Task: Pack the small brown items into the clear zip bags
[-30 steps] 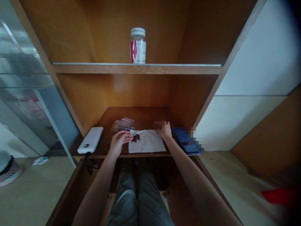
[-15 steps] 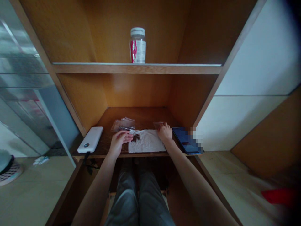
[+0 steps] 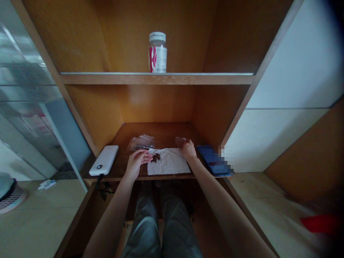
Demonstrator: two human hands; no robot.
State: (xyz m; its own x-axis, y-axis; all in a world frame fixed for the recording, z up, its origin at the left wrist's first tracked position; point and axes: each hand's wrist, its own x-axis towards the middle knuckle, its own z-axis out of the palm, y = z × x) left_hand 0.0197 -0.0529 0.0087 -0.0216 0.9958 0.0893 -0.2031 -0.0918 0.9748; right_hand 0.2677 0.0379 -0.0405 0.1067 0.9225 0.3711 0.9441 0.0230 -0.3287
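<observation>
My left hand [image 3: 136, 159] rests on the wooden shelf at the left edge of a white tissue [image 3: 172, 163], fingers stretched flat toward a small pile of dark brown bits [image 3: 155, 157] on it. My right hand [image 3: 188, 150] lies at the tissue's upper right corner, its fingers curled onto a small clear plastic bag [image 3: 180, 141]. Several more clear bags [image 3: 141, 141] lie behind my left hand.
A white power bank [image 3: 104, 159] with a cable sits at the shelf's left front. A dark phone [image 3: 214, 160] lies on the right. A clear jar with a white lid [image 3: 157, 52] stands on the upper shelf [image 3: 107, 77]. My knees are under the shelf.
My right hand has shifted slightly up and back onto the small bag. The left hand has barely moved.
</observation>
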